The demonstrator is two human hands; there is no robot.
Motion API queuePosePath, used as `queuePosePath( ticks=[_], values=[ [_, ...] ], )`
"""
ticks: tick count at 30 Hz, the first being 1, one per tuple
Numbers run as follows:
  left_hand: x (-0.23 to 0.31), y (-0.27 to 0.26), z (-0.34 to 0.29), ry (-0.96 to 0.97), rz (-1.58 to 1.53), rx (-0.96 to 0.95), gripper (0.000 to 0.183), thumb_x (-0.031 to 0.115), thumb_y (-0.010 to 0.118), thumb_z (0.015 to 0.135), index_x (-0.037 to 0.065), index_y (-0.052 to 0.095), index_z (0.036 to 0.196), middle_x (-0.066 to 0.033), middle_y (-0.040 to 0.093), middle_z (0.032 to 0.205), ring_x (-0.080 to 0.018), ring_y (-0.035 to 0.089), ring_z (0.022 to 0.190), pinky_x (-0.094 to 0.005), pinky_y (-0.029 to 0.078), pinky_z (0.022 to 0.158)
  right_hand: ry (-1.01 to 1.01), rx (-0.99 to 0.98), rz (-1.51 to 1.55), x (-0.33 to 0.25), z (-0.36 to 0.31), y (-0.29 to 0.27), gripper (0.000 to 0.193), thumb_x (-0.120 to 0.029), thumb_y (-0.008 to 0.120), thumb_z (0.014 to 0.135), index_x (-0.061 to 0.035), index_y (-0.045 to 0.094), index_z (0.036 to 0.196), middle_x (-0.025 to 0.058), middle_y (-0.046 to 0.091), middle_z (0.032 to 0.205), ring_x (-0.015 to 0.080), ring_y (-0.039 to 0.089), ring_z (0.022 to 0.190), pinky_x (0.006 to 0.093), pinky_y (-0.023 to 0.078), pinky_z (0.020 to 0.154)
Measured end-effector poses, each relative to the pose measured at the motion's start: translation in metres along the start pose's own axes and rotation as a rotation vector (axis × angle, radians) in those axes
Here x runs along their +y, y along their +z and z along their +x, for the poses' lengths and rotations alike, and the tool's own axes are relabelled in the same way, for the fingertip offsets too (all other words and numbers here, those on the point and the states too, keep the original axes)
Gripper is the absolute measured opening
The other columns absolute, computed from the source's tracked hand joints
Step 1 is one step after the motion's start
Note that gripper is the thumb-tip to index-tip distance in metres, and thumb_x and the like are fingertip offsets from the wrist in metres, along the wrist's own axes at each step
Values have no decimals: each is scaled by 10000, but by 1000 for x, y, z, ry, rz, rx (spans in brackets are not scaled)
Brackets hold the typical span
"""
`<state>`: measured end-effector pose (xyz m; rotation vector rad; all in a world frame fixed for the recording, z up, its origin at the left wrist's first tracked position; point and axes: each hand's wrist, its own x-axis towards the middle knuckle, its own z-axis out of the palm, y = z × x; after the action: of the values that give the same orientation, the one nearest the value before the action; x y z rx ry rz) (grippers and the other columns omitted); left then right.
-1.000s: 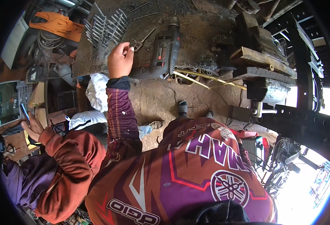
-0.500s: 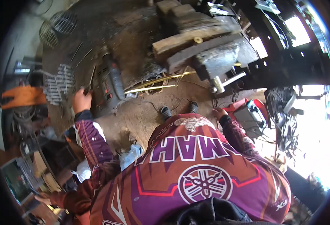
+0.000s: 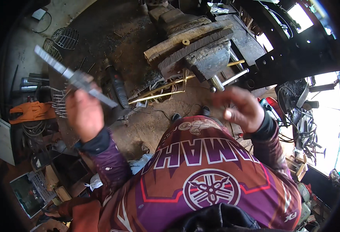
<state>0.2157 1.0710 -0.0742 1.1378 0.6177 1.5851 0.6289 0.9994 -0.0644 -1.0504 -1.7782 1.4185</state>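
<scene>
My left hand [image 3: 85, 116] is raised over the left side of the bench, its fingers closed round a long metal caliper [image 3: 53, 62]. The caliper is tilted and smeared by motion. My right hand [image 3: 244, 109] hangs in the air before the vise, thumb and fingers apart, with nothing seen in it. It is nearest to the vise handle [image 3: 235, 77]. Two wooden blocks sit at the jaws of the vise [image 3: 208, 58], and a small brass ring [image 3: 185, 41] shows between them. Brass rods [image 3: 158, 96] stick out below the vise.
A power drill [image 3: 117, 86] lies on the dark bench [image 3: 100, 23], beside a row of metal bits [image 3: 58, 102]. Wire baskets [image 3: 65, 38] are at the far left, near an orange cloth [image 3: 33, 112]. Cables [image 3: 289, 116] hang at the right. Another person's hand [image 3: 53, 212] shows at the lower left.
My left hand has come up from the bench with the caliper in it. My right hand has risen from beside my body toward the vise handle. The view has shifted slightly.
</scene>
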Motion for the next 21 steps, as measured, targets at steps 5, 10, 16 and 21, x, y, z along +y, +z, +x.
queuePosePath(
  ticks=[5, 10, 16, 21],
  values=[
    [-35, 159, 12, -77, -117, -100, 514, 267, 770, 927, -9, 558, 1305, -40, 659, 1051, -93, 603, 905, -253, 480, 817, -569, 249, -259, -57, 77, 4, 627, -315, 774, 921, -7, 539, 1414, 125, 662, 1096, 236, 675, 896, 360, 556, 796],
    [-60, 206, 33, -16, -95, -166, 443, 184, 751, 958, -17, 568, 1308, -35, 664, 1062, -77, 609, 956, -238, 488, 822, -534, 284, -204, -53, 97, -30, 615, -321, 776, 924, -19, 538, 1405, 130, 687, 1006, 169, 679, 873, 322, 553, 746],
    [-69, 201, 38, -242, -20, -224, 673, 405, 802, 903, 29, 549, 1400, 2, 622, 1033, -66, 488, 792, -214, 451, 757, -397, 23, 44, -48, 113, -69, 435, -225, 671, 1001, -10, 563, 1363, 130, 709, 962, 179, 696, 876, 337, 551, 766],
    [-37, 145, 30, -84, 641, -342, 562, 273, 801, 909, 37, 583, 1370, -42, 629, 1106, -72, 527, 850, -224, 482, 756, -215, -108, -122, -70, 125, -98, 387, -275, 617, 1038, -18, 552, 1319, 78, 629, 954, 144, 587, 822, 315, 479, 718]
  ],
)
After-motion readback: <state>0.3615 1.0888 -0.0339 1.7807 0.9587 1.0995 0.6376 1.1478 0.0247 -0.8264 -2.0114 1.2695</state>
